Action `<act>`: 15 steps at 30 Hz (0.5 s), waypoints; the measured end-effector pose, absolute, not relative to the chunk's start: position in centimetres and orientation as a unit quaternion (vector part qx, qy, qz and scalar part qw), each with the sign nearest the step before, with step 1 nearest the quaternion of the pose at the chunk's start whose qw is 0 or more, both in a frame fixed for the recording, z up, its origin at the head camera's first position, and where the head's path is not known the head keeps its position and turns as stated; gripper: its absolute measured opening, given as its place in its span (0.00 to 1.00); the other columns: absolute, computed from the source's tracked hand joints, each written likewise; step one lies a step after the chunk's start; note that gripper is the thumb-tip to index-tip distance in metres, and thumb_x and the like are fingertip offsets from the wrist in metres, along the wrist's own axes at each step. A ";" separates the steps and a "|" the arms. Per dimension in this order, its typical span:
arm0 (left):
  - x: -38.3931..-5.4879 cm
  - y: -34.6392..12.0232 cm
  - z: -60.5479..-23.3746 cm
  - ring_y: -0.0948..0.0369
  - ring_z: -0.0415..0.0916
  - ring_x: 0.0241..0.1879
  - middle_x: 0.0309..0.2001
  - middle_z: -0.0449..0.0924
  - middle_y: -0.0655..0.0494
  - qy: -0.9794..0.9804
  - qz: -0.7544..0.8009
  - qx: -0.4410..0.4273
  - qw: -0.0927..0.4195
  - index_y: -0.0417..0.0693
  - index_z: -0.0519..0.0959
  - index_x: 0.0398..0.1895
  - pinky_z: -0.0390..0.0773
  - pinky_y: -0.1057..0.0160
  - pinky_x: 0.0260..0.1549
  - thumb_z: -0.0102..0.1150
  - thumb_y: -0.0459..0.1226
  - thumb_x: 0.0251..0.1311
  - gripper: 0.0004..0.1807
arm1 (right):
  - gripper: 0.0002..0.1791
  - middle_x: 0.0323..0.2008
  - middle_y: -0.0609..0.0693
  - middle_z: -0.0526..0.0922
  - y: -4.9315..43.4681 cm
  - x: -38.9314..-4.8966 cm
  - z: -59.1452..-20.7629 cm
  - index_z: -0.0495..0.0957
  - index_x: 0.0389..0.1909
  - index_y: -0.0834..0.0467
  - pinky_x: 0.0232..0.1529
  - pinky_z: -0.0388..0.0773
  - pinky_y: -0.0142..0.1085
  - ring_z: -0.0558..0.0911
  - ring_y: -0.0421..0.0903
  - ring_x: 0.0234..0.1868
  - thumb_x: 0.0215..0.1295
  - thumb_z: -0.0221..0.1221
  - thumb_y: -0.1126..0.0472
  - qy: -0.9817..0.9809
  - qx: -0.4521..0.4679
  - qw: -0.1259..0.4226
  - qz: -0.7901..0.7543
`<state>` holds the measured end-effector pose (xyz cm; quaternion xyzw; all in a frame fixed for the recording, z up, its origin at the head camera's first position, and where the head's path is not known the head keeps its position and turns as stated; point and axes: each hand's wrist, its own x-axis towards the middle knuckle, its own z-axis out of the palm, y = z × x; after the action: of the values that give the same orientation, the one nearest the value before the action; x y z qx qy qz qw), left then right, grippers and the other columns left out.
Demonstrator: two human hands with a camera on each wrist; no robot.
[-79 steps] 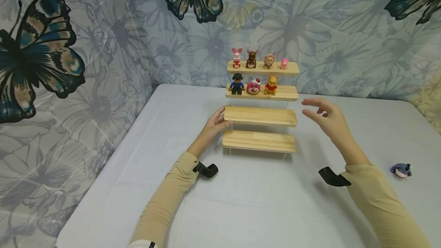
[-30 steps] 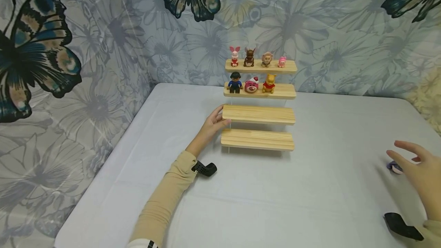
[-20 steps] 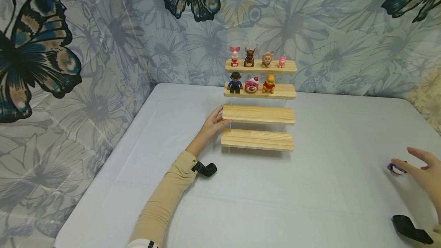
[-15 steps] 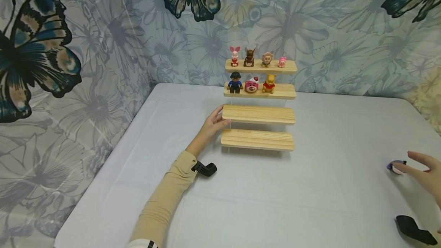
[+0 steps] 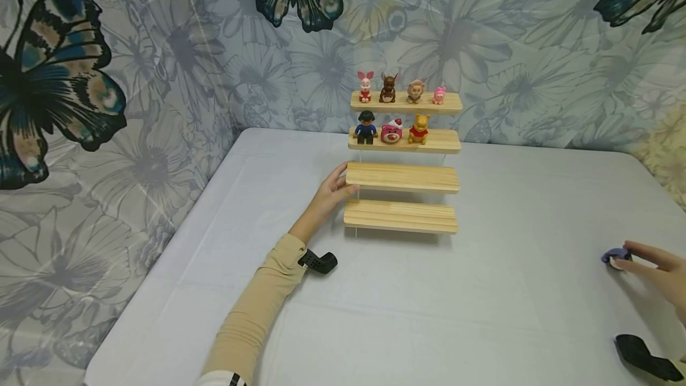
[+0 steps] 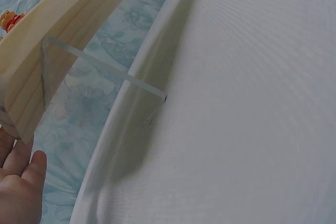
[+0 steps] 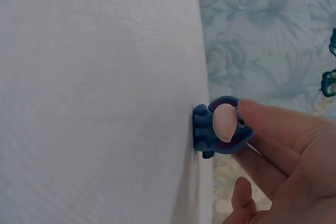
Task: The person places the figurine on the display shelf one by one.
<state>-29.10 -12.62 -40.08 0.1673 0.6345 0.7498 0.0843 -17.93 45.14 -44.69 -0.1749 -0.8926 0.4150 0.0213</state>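
My left hand point(image 5: 326, 200) grips the left end of a tiered wooden display shelf point(image 5: 404, 179), at its second board from the bottom. In the left wrist view, the fingers point(image 6: 20, 156) lie at the board's end, by a clear acrylic support point(image 6: 105, 67). Far to the right, my right hand point(image 5: 660, 271) pinches a small blue donkey figurine point(image 5: 614, 255) between thumb and fingers. The right wrist view has the donkey's pale muzzle point(image 7: 224, 123) facing the camera, with its feet at the white tabletop and the thumb against its head.
Several small figurines stand on the top board point(image 5: 450, 103). Below them, a dark-haired toy figure point(image 5: 366, 128), a pink bear point(image 5: 392, 131) and a yellow bear in red point(image 5: 419, 130) stand on the second board. A patterned butterfly backdrop point(image 5: 482, 46) rises behind the white table point(image 5: 429, 314).
My right hand has moved from beside the shelf to the right and down to the donkey figurine, and its fingers have closed on it. The left hand keeps its place on the shelf.
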 end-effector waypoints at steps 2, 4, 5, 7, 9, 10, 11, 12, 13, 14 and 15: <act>-29.5 -12.6 -40.6 0.51 0.64 0.56 0.59 0.63 0.39 0.631 0.754 0.166 0.083 0.40 0.48 0.68 0.61 0.61 0.55 0.51 0.26 0.59 0.35 | 0.40 0.67 0.52 0.40 44.7 -17.9 -44.3 0.47 0.68 0.55 0.57 0.33 0.60 0.33 0.57 0.65 0.60 0.53 0.44 -0.891 -0.194 0.010 0.411; -29.6 -12.5 -40.7 0.52 0.65 0.55 0.58 0.65 0.39 0.632 0.753 0.166 0.077 0.41 0.50 0.68 0.62 0.61 0.54 0.52 0.27 0.58 0.35 | 0.42 0.67 0.57 0.38 44.4 -17.9 -44.1 0.47 0.67 0.62 0.58 0.33 0.59 0.33 0.58 0.65 0.60 0.52 0.44 -0.890 -0.205 0.006 0.408; -29.6 -12.5 -40.8 0.52 0.66 0.54 0.57 0.65 0.39 0.633 0.752 0.167 0.074 0.41 0.50 0.68 0.62 0.61 0.54 0.53 0.27 0.58 0.35 | 0.43 0.67 0.58 0.38 44.4 -17.9 -44.1 0.47 0.66 0.64 0.58 0.32 0.59 0.33 0.58 0.65 0.60 0.52 0.44 -0.889 -0.209 0.006 0.408; -29.7 -12.5 -41.0 0.52 0.67 0.54 0.57 0.66 0.39 0.634 0.751 0.170 0.069 0.40 0.50 0.68 0.63 0.61 0.54 0.53 0.28 0.58 0.35 | 0.43 0.67 0.58 0.37 44.3 -17.9 -44.1 0.48 0.66 0.65 0.58 0.32 0.59 0.33 0.58 0.65 0.60 0.52 0.43 -0.885 -0.219 0.006 0.410; -29.7 -12.5 -41.1 0.52 0.67 0.53 0.56 0.67 0.39 0.636 0.749 0.172 0.065 0.40 0.50 0.68 0.63 0.61 0.54 0.53 0.29 0.57 0.36 | 0.42 0.67 0.57 0.38 44.2 -17.8 -44.2 0.48 0.66 0.65 0.58 0.32 0.58 0.33 0.57 0.65 0.60 0.52 0.43 -0.884 -0.223 0.014 0.411; -29.7 -12.5 -41.1 0.53 0.67 0.53 0.56 0.67 0.40 0.636 0.749 0.173 0.065 0.40 0.50 0.68 0.62 0.61 0.54 0.53 0.29 0.57 0.36 | 0.42 0.67 0.57 0.39 44.2 -17.8 -44.2 0.49 0.66 0.64 0.58 0.32 0.58 0.33 0.57 0.65 0.60 0.53 0.44 -0.882 -0.226 0.016 0.412; -29.7 -12.5 -41.2 0.53 0.67 0.53 0.56 0.67 0.40 0.636 0.749 0.173 0.065 0.40 0.50 0.68 0.62 0.60 0.54 0.54 0.29 0.57 0.36 | 0.41 0.67 0.56 0.39 44.0 -17.8 -44.1 0.48 0.66 0.61 0.59 0.32 0.58 0.34 0.57 0.65 0.60 0.53 0.44 -0.881 -0.227 0.021 0.414; -29.7 -12.5 -41.2 0.53 0.67 0.53 0.56 0.67 0.41 0.636 0.750 0.173 0.065 0.40 0.50 0.68 0.62 0.60 0.54 0.54 0.30 0.57 0.36 | 0.40 0.67 0.54 0.41 43.9 -17.7 -44.1 0.49 0.67 0.57 0.59 0.32 0.57 0.34 0.57 0.65 0.60 0.53 0.45 -0.880 -0.226 0.027 0.416; -29.7 -12.5 -41.2 0.54 0.67 0.53 0.56 0.67 0.42 0.635 0.750 0.172 0.065 0.41 0.50 0.68 0.62 0.60 0.54 0.54 0.30 0.57 0.36 | 0.38 0.67 0.51 0.42 43.8 -17.7 -44.1 0.49 0.67 0.52 0.59 0.32 0.58 0.35 0.57 0.65 0.59 0.54 0.46 -0.879 -0.226 0.034 0.419; -29.7 -12.6 -41.2 0.54 0.67 0.53 0.56 0.67 0.42 0.636 0.750 0.172 0.066 0.41 0.50 0.68 0.62 0.61 0.54 0.54 0.30 0.57 0.37 | 0.37 0.67 0.49 0.43 43.7 -17.7 -44.1 0.50 0.66 0.47 0.59 0.33 0.58 0.35 0.57 0.66 0.59 0.54 0.46 -0.878 -0.227 0.040 0.420; -29.7 -12.6 -41.2 0.55 0.67 0.53 0.56 0.67 0.42 0.636 0.750 0.172 0.066 0.42 0.50 0.68 0.62 0.61 0.54 0.54 0.31 0.57 0.37 | 0.35 0.66 0.47 0.43 43.6 -17.7 -44.1 0.51 0.65 0.41 0.59 0.34 0.58 0.36 0.57 0.66 0.59 0.55 0.46 -0.877 -0.227 0.046 0.421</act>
<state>-29.67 -12.58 -41.24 0.1718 0.6358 0.7496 0.0663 -17.66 43.63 -44.06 -0.2274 -0.8768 0.4211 0.0456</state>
